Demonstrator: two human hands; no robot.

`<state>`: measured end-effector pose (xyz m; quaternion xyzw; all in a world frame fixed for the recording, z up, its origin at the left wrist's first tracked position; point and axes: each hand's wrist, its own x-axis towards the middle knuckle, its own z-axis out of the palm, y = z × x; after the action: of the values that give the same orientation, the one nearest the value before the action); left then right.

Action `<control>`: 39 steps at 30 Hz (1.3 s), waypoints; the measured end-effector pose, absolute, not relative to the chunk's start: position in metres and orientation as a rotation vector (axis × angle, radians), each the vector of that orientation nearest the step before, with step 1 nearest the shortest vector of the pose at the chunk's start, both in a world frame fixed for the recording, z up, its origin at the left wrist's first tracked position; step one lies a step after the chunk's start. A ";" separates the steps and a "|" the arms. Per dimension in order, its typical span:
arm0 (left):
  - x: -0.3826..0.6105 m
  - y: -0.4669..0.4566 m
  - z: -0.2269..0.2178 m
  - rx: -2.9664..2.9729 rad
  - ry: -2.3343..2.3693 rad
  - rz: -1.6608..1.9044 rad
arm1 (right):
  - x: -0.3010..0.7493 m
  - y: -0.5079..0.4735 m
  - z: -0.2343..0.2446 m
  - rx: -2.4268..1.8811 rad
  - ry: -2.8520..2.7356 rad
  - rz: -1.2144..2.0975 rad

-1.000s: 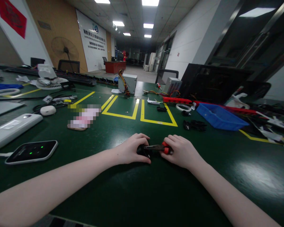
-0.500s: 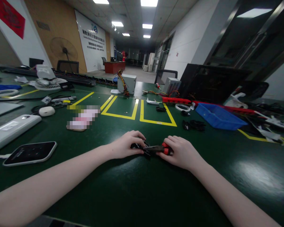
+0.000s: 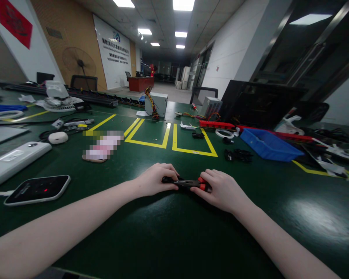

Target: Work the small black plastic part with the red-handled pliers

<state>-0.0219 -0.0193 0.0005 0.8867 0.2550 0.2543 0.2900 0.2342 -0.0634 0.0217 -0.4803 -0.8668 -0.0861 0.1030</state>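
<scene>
My right hand (image 3: pixel 221 188) is closed around the red handles of a pair of pliers (image 3: pixel 192 183), whose dark jaws point left. Between the fingers and thumb of my left hand (image 3: pixel 157 179) is a small black piece (image 3: pixel 168 179), perhaps a cable or connector; its exact kind is hard to make out. The plier jaws meet this black piece, right beside my left fingertips. Both hands are low over the green table (image 3: pixel 163 232), and my fingers partly hide the black piece and the plier handles.
Yellow tape outlines (image 3: pixel 147 144) mark the table beyond my hands. To the right are a blue bin (image 3: pixel 270 145) and coiled black cables (image 3: pixel 238 155). A pixelated pink object (image 3: pixel 103 147), a white power bank (image 3: pixel 17 161) and a black-screened device (image 3: pixel 37 190) lie left. A power supply box (image 3: pixel 159 104) stands behind.
The black piece has turned slightly between my left fingers, and the plier jaws lie flatter against it. A red light now shows on the black-screened device.
</scene>
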 end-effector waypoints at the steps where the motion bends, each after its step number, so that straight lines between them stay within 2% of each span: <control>1: -0.022 -0.019 0.001 2.356 0.682 0.682 | 0.235 -0.063 0.022 -1.414 -2.559 -0.257; 11: -0.022 -0.020 0.002 2.320 0.696 0.674 | 0.242 -0.060 0.023 -1.377 -2.545 -0.336; 39: -0.023 -0.020 0.003 2.360 0.693 0.633 | 0.242 -0.060 0.023 -1.462 -2.573 -0.216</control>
<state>-0.0235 -0.0195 0.0031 0.8875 0.2604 0.2382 0.2962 0.2419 -0.0602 0.0228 -0.4909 -0.8638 -0.0726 0.0869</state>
